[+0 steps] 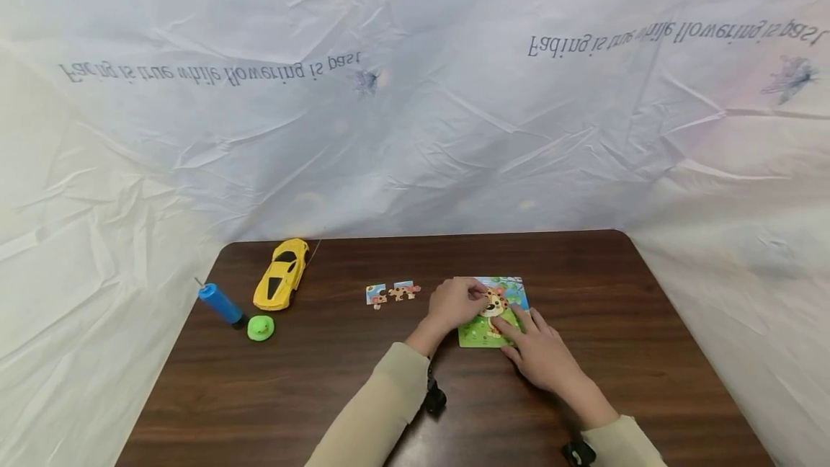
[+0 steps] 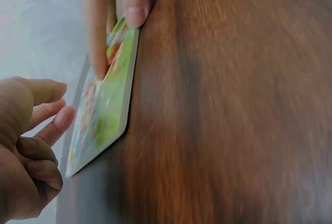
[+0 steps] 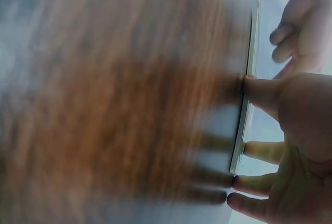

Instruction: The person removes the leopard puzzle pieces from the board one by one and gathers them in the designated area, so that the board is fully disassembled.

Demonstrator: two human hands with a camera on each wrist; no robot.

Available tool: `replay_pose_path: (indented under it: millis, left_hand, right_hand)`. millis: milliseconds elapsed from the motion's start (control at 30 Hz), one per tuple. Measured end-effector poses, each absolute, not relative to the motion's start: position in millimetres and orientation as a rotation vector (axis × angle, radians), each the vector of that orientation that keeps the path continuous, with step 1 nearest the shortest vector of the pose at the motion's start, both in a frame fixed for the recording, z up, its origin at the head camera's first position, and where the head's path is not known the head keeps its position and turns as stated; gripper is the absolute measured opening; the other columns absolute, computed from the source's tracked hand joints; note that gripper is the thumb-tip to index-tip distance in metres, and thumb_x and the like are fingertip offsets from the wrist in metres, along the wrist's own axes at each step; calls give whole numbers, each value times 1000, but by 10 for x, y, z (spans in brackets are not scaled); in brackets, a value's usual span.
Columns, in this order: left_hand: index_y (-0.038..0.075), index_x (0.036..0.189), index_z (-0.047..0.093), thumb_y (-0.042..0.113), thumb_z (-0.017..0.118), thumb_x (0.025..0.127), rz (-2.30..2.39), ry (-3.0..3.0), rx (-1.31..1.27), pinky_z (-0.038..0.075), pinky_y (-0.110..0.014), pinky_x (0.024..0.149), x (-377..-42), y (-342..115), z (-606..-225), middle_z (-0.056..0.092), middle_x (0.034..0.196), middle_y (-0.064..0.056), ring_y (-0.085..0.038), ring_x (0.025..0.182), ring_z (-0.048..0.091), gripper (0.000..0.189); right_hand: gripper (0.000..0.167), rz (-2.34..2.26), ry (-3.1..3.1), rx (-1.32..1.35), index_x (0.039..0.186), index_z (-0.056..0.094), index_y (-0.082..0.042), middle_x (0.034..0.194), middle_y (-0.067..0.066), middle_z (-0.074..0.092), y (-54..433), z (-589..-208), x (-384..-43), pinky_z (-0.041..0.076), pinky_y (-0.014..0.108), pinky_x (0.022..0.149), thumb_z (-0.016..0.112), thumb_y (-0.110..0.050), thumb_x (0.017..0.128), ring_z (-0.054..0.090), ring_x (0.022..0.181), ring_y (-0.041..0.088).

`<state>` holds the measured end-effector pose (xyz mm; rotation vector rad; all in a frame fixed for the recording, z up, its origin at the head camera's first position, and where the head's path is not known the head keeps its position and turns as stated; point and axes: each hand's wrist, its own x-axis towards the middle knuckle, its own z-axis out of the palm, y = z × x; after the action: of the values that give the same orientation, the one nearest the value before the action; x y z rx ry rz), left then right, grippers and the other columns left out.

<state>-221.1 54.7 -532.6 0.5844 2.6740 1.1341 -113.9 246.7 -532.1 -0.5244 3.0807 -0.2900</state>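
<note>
A jigsaw puzzle board [image 1: 476, 338] with a spotted cartoon animal on green grass and blue sky lies on the table. My left hand [image 1: 456, 305] is over its upper left part, fingertips close to the animal's head and partly covering it. In the left wrist view, my left hand [image 2: 26, 146] has its lower fingers bent, and nothing shows between thumb and fingertips. My right hand [image 1: 541, 352] rests on the board's right side with spread fingers. The right wrist view shows several fingers of the right hand [image 3: 301, 146] along the board's edge [image 3: 250, 58].
Loose puzzle pieces [image 1: 376, 295] lie left of the board, two of them close together. Farther left on the brown table [image 1: 337, 380] are a yellow toy car [image 1: 282, 276], a blue pump-like cylinder [image 1: 220, 303] and a green toy duck [image 1: 261, 328]. White printed sheeting [image 1: 415, 128] hangs behind.
</note>
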Motion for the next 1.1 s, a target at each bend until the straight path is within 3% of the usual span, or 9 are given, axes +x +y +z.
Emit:
replay_pose_path:
  millis: [167,533,900,1100]
  left_hand:
    - [25,118,79,34,70,101,1023,2698,604,49,-27,65,-2214,706,-5370,70,96,16,0,73,59,22]
    - [26,122,78,33,71,99,939,2730,591,37,-25,51,-2191,913,-5379,55,71,16,-7,52,48,25]
    - [27,120,79,29,71,100,954,2721,567,38,-24,51,-2196,936,-5373,58,76,16,-6,56,50,22]
    - [23,111,81,21,73,97,1075,2692,508,40,-26,58,-2195,941,-5361,60,80,16,-4,60,51,17]
  right_hand:
    - [51,-292,3089,-529,149,59,-22,154,24,45,2474,-5322,-1127,47,72,88,71,-27,100,44,134,60]
    - [50,-271,3105,-532,148,60,-21,154,23,46,2474,-5315,-1114,49,71,86,72,-26,100,46,133,60]
    - [47,-279,3127,-550,145,64,-21,152,24,47,2474,-5327,-1114,49,71,85,73,-25,99,47,131,60]
    - [47,-265,3105,-533,146,63,-22,154,23,46,2467,-5320,-1117,49,71,86,72,-26,100,45,133,60]
